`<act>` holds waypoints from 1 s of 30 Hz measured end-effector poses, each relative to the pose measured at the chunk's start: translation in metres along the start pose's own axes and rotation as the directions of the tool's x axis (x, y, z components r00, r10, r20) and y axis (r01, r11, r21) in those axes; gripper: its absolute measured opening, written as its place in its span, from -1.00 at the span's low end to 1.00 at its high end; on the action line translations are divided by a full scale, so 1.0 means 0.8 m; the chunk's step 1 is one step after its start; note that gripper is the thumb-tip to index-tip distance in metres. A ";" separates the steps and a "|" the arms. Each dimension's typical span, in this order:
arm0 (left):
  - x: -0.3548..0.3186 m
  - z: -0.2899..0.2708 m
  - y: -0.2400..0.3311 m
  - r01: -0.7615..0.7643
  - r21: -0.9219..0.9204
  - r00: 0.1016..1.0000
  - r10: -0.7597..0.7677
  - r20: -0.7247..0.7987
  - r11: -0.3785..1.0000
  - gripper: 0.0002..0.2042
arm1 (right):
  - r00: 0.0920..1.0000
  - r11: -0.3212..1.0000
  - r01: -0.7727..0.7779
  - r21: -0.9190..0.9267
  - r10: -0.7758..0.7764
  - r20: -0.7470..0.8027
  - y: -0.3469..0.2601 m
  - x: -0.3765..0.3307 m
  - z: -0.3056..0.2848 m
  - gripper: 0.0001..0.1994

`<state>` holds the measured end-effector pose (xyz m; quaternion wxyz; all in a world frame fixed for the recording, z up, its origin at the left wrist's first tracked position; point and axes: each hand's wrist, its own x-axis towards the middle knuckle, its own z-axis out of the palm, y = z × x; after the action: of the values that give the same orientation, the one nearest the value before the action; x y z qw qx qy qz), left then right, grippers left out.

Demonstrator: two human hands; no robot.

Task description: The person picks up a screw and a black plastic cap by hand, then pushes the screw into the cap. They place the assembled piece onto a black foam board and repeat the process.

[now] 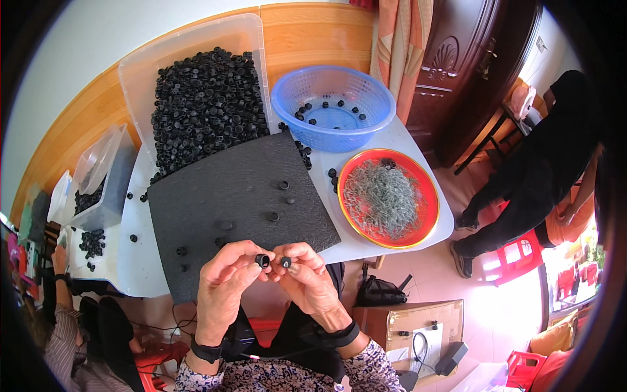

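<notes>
My left hand point(223, 287) pinches a small hollow black plastic cap point(262, 261) between thumb and fingers, its round opening turned up. Close beside it, my right hand point(312, 287) grips a smaller black plastic piece point(286, 262) with a pale, metal-looking tip. The two parts are apart, above the near edge of a dark textured mat point(215, 189). Several loose black parts lie on that mat, among them a cap point(273, 216) and another cap point(283, 185). Right of the mat, a red tray with a yellow rim point(431, 215) holds a heap of thin silvery metal pieces point(385, 199).
Behind the mat stands a translucent bin point(257, 39) heaped with black parts. A blue perforated basket point(385, 111) holds several more. At left is a clear box point(117, 202). Another person's arm point(62, 287) reaches in there; a person in black point(542, 176) stands at right. Below is a cardboard box point(379, 326).
</notes>
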<state>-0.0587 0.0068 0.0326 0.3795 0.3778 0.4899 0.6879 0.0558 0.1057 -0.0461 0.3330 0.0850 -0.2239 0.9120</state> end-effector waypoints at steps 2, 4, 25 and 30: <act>0.001 0.000 -0.002 0.032 -0.077 0.999 -0.032 0.003 0.996 -0.79 | 0.998 0.994 0.054 -0.091 -0.055 -0.008 -0.003 0.001 0.001 -0.83; 0.002 -0.003 -0.005 0.038 -0.111 0.999 -0.038 0.001 0.993 -0.79 | 0.996 0.990 0.070 -0.119 -0.077 -0.049 -0.005 0.002 0.007 -0.81; 0.006 -0.014 -0.020 0.000 -0.144 1.000 0.003 0.021 0.990 -0.75 | 0.905 0.551 0.277 -0.787 -0.424 0.022 -0.007 0.003 0.044 -0.75; 0.005 -0.018 -0.025 -0.011 -0.119 1.000 0.013 0.011 0.993 -0.75 | 0.863 0.291 0.315 -0.903 -0.483 0.146 -0.006 0.005 0.046 -0.78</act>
<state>-0.0703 0.0094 0.0104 0.4000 0.3613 0.4435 0.7160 0.0566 0.0940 -0.0103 0.5573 -0.1268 -0.6248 0.5320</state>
